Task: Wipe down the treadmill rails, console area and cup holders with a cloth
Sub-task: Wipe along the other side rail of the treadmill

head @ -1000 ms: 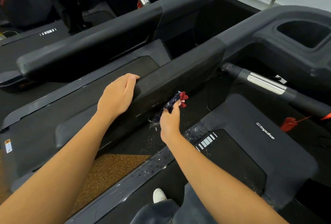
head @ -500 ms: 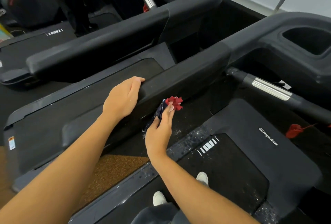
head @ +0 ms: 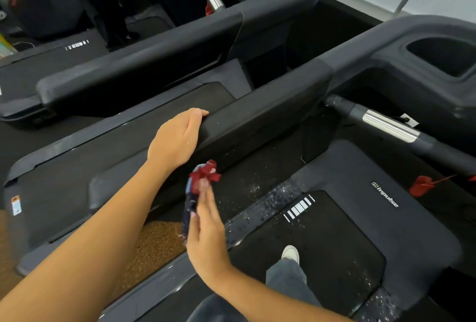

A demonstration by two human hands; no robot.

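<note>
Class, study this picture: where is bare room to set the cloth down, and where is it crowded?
Free: the top of the rail between the left hand and the cup holder; the motor cover between the white stripes and the red clip. Crowded: beside the rail, where the right hand holds the cloth.

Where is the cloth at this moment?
Head view, lower centre: the cloth is in the right hand, beside the inner face of the rail, just below the left hand gripping it.

Both arms extended forward. Left hand (head: 177,140) curled over rail (head: 270,105); right hand (head: 206,231) lower, pinching cloth (head: 206,174), fingers nearly straight.
</note>
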